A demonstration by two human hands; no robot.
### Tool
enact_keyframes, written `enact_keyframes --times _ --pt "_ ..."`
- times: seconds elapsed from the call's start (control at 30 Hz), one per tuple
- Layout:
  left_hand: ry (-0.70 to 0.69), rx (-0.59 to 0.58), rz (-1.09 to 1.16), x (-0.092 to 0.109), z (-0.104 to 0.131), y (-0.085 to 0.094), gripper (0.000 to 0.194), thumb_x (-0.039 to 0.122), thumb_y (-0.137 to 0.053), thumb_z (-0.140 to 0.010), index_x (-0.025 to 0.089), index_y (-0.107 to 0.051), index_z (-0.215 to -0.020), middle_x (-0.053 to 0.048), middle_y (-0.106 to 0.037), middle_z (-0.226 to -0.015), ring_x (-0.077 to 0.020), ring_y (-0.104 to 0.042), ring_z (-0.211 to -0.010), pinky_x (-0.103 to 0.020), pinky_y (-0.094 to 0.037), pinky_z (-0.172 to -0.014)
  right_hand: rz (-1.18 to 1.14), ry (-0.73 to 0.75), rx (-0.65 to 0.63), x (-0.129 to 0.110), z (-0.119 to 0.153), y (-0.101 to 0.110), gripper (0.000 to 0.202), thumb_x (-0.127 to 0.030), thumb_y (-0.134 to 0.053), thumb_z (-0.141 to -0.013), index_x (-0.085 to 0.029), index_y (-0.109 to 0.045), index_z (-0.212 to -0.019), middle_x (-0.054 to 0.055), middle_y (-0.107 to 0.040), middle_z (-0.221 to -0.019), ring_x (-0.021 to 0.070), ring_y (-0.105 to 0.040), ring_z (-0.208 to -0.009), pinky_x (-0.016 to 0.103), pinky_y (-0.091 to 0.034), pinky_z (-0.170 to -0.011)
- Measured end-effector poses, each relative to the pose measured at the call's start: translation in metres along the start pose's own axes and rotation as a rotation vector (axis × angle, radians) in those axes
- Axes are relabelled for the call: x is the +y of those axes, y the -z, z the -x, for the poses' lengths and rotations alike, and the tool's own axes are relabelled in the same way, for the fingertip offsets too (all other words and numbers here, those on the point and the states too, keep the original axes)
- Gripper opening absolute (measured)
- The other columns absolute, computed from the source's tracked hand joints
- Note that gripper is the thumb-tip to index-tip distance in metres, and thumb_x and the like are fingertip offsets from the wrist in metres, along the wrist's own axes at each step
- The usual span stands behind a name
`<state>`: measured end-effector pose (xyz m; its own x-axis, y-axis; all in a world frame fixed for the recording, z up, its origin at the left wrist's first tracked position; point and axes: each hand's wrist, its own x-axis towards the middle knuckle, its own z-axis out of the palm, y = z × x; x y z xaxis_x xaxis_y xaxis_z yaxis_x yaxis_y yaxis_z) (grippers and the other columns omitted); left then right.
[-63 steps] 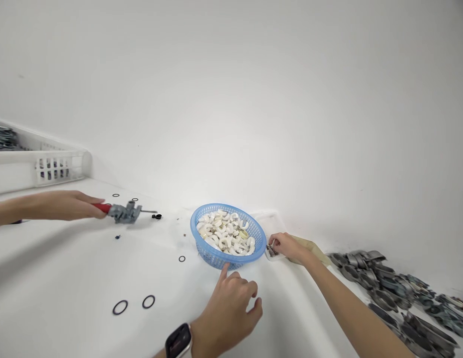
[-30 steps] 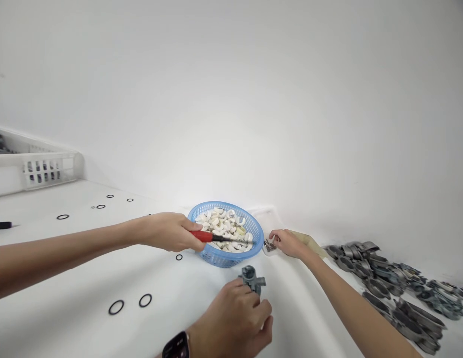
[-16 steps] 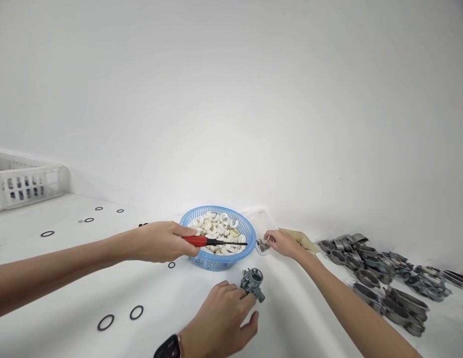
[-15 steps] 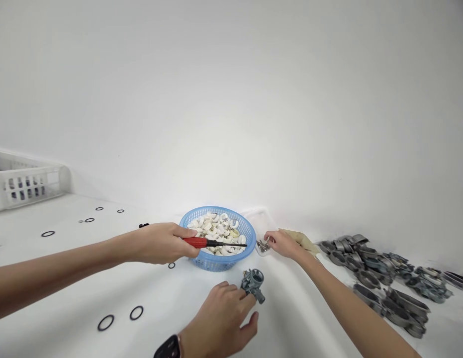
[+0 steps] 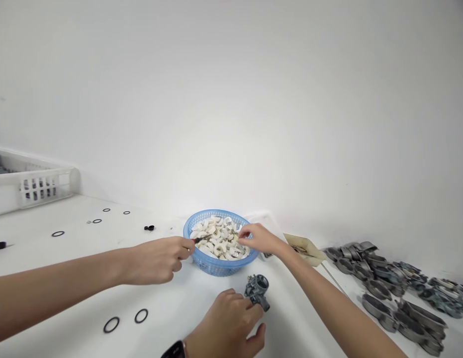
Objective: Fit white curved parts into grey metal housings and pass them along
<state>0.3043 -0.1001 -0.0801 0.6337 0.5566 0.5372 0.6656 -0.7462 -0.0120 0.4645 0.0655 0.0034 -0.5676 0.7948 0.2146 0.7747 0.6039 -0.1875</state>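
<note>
My left hand point(image 5: 231, 323), with a watch point(image 5: 175, 350) at its wrist, rests its fingertips on a small grey metal carburetor point(image 5: 258, 287) standing on the white table; its thumb stays apart. My right hand point(image 5: 259, 237) reaches over the right rim of a round blue basket point(image 5: 216, 268). Its fingers are pinched together above white curved plastic pieces point(image 5: 220, 233); what they hold, if anything, is too small to make out. From the left, another person's hand point(image 5: 158, 259) grips a screwdriver point(image 5: 197, 239) at the basket's left rim, most of it hidden.
Black rings point(image 5: 111, 324) lie scattered at left, near a small black part point(image 5: 149, 228). A white crate point(image 5: 48, 185) stands far left. Behind my right forearm is an open tan packet point(image 5: 306, 248), and piles of grey metal parts point(image 5: 380, 278) sit at right.
My right hand has moved left from the small screws beside the basket to over the white pieces. The other person's hand has drawn back and turned its screwdriver. My left hand stays at the carburetor.
</note>
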Motion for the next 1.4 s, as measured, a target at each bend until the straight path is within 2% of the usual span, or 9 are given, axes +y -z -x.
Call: enact_keyframes --times 0.27,0.47,0.57,0.7,0.9,1.0,1.13,1.27,1.4 --pt "-0.012 0.036 0.050 -0.007 -0.001 -0.020 0.016 0.029 -0.069 -0.083 0.021 -0.058 -0.075 0.002 -0.065 -0.064 -0.0150 -0.061 -0.053 -0.028 -0.035 -0.056 0.127 -0.050 -0.178 -0.056 -0.034 -0.032 0.027 -0.043 -0.071 -0.090 -0.017 -0.070 -0.088 0.002 -0.071 -0.089 0.0175 -0.065 -0.083 0.034 -0.052 -0.080" --pt "-0.002 0.014 0.016 -0.005 -0.003 -0.015 0.009 0.024 -0.067 -0.083 0.021 -0.061 -0.079 0.001 -0.068 -0.065 -0.0183 -0.065 -0.056 -0.029 -0.037 -0.056 0.097 -0.103 0.019 -0.062 -0.029 -0.011 0.013 -0.027 -0.062 -0.091 -0.018 -0.068 -0.083 0.006 -0.072 -0.092 0.0214 -0.064 -0.091 0.032 -0.046 -0.081" --pt "0.064 0.032 0.044 -0.004 -0.004 -0.011 0.005 0.022 -0.063 -0.084 0.021 -0.061 -0.079 0.000 -0.069 -0.067 -0.0209 -0.067 -0.059 -0.031 -0.041 -0.058 0.000 -0.112 0.120 -0.053 -0.005 0.016 0.019 -0.027 -0.051 -0.094 -0.019 -0.068 -0.092 0.007 -0.073 -0.099 0.0217 -0.064 -0.095 0.030 -0.045 -0.081" --pt "0.136 0.116 0.131 -0.005 -0.004 -0.005 0.006 0.021 -0.056 -0.088 0.022 -0.061 -0.091 -0.001 -0.069 -0.069 -0.0220 -0.068 -0.062 -0.033 -0.044 -0.061 -0.171 -0.067 0.008 -0.043 0.050 0.043 0.022 -0.028 -0.051 -0.093 -0.018 -0.070 -0.094 0.002 -0.073 -0.082 0.0163 -0.065 -0.076 0.024 -0.048 -0.069" --pt "0.079 0.320 0.183 -0.004 -0.003 -0.002 0.054 0.014 -0.059 -0.082 0.024 -0.044 -0.133 -0.001 -0.072 -0.094 -0.0212 -0.069 -0.073 -0.031 -0.048 -0.063 -0.444 -0.036 -0.232 -0.059 0.131 0.042 0.022 -0.016 -0.055 -0.083 -0.020 -0.076 -0.089 -0.004 -0.061 -0.065 0.0108 -0.052 -0.061 0.020 -0.040 -0.057" --pt "-0.020 0.306 0.138 -0.004 -0.001 -0.005 0.060 0.009 -0.056 -0.074 0.025 -0.046 -0.131 0.001 -0.070 -0.091 -0.0204 -0.068 -0.069 -0.029 -0.049 -0.060 -0.446 0.014 -0.227 -0.071 0.144 0.036 0.027 -0.008 -0.054 -0.076 -0.021 -0.076 -0.081 -0.006 -0.054 -0.061 0.0088 -0.047 -0.060 0.020 -0.037 -0.058" --pt "-0.025 0.302 0.158 -0.006 0.000 -0.012 0.036 0.008 -0.055 -0.072 0.022 -0.060 -0.105 -0.001 -0.067 -0.080 -0.0204 -0.065 -0.064 -0.029 -0.045 -0.059 -0.583 -0.051 -0.262 -0.071 0.145 0.035 0.026 -0.010 -0.054 -0.082 -0.020 -0.078 -0.084 -0.005 -0.058 -0.064 0.0096 -0.050 -0.063 0.021 -0.038 -0.060" --pt "0.205 0.194 0.512 -0.006 -0.006 -0.013 0.007 0.019 -0.058 -0.085 0.020 -0.062 -0.079 0.000 -0.063 -0.070 -0.0152 -0.060 -0.061 -0.024 -0.041 -0.059 -0.622 -0.144 -0.135 -0.050 0.147 0.031 0.022 -0.024 -0.059 -0.092 -0.023 -0.077 -0.103 0.000 -0.074 -0.087 0.0165 -0.063 -0.082 0.026 -0.045 -0.073" --pt "0.664 -0.084 1.236 -0.007 -0.015 -0.009 0.031 0.047 -0.067 -0.081 0.018 -0.058 -0.071 0.002 -0.054 -0.055 -0.0135 -0.052 -0.048 -0.022 -0.041 -0.046 -0.466 -0.182 0.120 -0.028 0.157 0.012 0.022 -0.038 -0.057 -0.097 -0.025 -0.075 -0.100 0.003 -0.073 -0.097 0.0184 -0.062 -0.084 0.029 -0.045 -0.071"
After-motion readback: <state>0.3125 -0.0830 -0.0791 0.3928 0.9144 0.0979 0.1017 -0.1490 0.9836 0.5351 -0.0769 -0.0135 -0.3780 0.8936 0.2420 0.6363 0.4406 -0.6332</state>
